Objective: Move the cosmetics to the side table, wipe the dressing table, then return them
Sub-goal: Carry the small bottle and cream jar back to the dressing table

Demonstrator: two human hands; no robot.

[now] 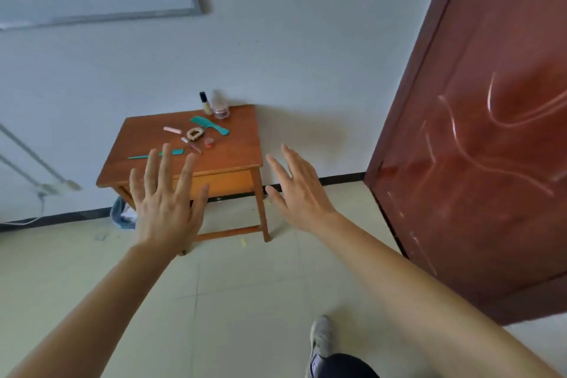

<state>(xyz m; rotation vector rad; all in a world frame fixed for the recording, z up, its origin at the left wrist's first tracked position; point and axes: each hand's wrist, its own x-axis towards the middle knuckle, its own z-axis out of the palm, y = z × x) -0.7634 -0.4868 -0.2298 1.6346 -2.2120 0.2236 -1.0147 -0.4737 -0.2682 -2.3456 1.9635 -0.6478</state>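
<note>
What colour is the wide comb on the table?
Teal green comb, seen in the head view.

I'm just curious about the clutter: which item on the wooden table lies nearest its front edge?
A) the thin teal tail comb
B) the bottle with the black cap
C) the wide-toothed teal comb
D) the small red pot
A: the thin teal tail comb lies closest to the wooden table's front edge, partly behind the left hand.

Head camera looks forward and down (standing height) toward wooden table (pixel 233 144).
</note>
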